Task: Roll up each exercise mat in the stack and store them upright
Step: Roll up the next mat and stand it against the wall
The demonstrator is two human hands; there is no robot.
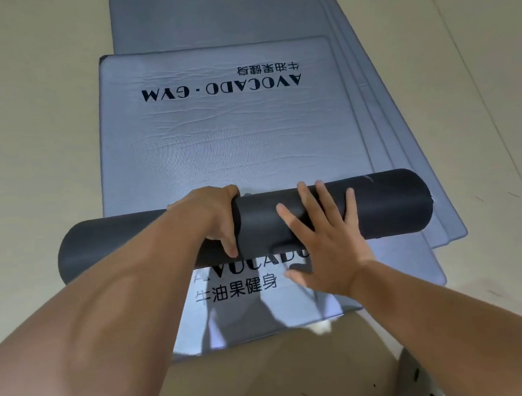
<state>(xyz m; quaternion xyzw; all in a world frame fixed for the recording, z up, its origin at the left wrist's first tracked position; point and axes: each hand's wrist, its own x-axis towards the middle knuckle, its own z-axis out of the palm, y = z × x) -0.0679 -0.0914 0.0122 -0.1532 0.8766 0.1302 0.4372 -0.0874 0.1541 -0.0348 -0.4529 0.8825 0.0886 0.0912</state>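
The roll (384,206) lies crosswise under the fingers, long axis left to right. The left hand (213,219) curls round it; the right hand (323,239) presses flat, fingers apart. The unrolled tail (222,130) stretches beyond the fingertips.

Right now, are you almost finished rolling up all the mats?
Not nearly. No mat stands upright in view. The top one is mostly a roll; left hand grips it, right hand presses on it, and its logo end lies flat ahead. The flat mats underneath are all left.
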